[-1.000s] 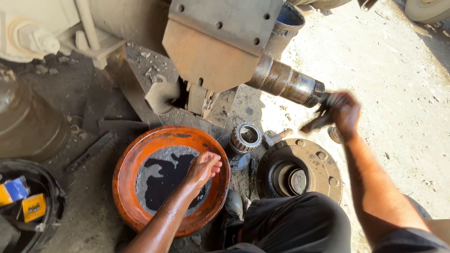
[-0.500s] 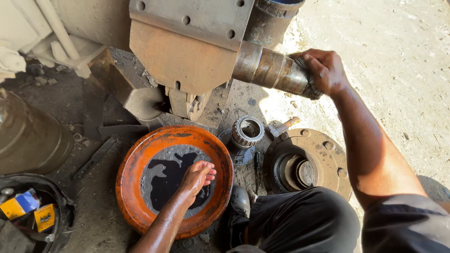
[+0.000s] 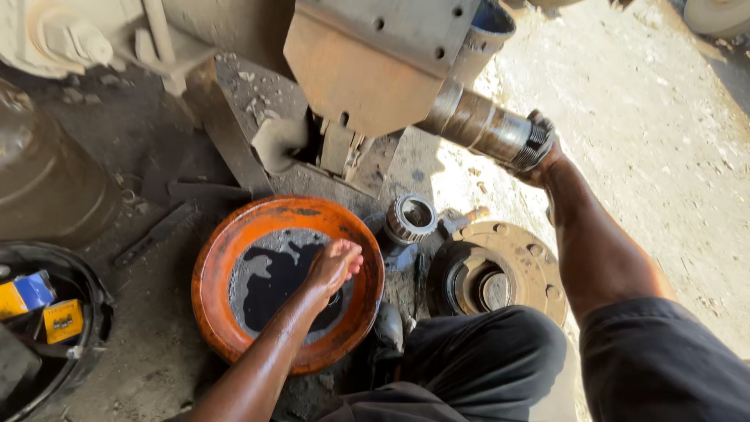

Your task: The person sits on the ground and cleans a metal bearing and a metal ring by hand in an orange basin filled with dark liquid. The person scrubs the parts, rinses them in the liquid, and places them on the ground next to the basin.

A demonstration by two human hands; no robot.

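My right hand (image 3: 549,162) grips a dark toothed ring (image 3: 536,139) seated on the tip of a greasy steel axle spindle (image 3: 483,125), which juts out from under a rusty bracket. My left hand (image 3: 334,266) rests in an orange metal basin (image 3: 223,258) holding dark oily liquid. Its fingers are bunched and point down into the liquid, so I cannot see whether they hold anything. A roller bearing (image 3: 412,215) lies on the ground between the basin and a round wheel hub (image 3: 508,273).
A black tub (image 3: 82,312) at the lower left holds a yellow box and a blue box. A large dusty drum (image 3: 39,180) stands at the left. Flat metal bars lie on the dirty floor by the basin. My knees in dark trousers fill the bottom.
My right hand brought a dark part from the air onto the spindle's tip and now holds it there. My left hand stayed in the basin, its fingers curling down.
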